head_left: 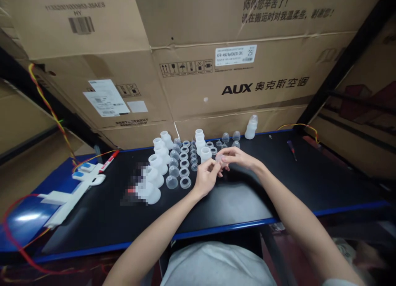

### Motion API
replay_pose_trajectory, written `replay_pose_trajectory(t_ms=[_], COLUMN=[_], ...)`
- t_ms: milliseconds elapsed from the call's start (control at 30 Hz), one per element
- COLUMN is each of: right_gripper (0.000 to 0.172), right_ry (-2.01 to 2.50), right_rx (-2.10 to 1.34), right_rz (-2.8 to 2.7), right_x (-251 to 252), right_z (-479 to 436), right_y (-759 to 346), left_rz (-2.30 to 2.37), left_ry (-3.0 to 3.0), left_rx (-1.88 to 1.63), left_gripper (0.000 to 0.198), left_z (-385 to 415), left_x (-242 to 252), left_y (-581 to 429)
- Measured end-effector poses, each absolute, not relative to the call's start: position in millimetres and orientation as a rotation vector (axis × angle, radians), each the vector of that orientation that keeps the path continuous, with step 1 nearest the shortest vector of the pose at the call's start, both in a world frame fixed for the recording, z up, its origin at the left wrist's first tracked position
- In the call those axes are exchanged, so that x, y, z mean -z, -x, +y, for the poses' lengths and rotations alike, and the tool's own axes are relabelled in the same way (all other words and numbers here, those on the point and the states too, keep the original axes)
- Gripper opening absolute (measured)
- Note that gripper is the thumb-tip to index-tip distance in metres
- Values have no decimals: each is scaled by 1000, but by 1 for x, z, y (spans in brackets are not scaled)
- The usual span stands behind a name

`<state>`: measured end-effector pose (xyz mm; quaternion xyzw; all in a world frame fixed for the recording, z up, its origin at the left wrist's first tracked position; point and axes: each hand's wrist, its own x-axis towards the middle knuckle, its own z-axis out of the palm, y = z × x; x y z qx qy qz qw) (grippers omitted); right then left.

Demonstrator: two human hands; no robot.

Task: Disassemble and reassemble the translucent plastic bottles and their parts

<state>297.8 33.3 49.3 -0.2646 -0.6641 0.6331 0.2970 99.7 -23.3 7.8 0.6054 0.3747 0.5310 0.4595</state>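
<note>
At table centre, I log one translucent cap (219, 158), held just above the black table (247, 195) between both hands.

- Left hand (206, 176): fingers curled narrow, thumb and forefinger pinching the cap's near side.
- Right hand (240, 158): fingertips closed on the cap's other side, touching the left hand's fingers.
- White funnel-shaped pieces (157, 164): standing in a rough column left of the hands, with a few more (200, 144) just behind them.
- White rings (185, 172): laid flat in rows between the funnel pieces and the hands.
- Clear domed caps (172, 182): beside the rings, with others (230, 137) further back.
- White bottle (251, 127): upright at the table's back edge.
- Screwdriver (291, 149): lying to the right, well apart.
- Red marker (109, 161): far left.
- Cardboard boxes (235, 71): stacked behind the table.
</note>
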Motion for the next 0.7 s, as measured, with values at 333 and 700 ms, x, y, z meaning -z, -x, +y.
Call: replay_pose_trajectory(t_ms=[333,700], right_gripper=[59,52], right_ry=[856,1075], right_rx=[-1268,-911], right_rz=[-1412,-1947], right_x=[-34,14], right_z=[64,73], right_y=[-332,-303], left_rz=[792,822], left_ry=[-1490,-1694], left_rx=[-1128,-1103], left_gripper=[45,29], left_z=[-35,-34], left_x=[-7,0], left_y=[-100,-101])
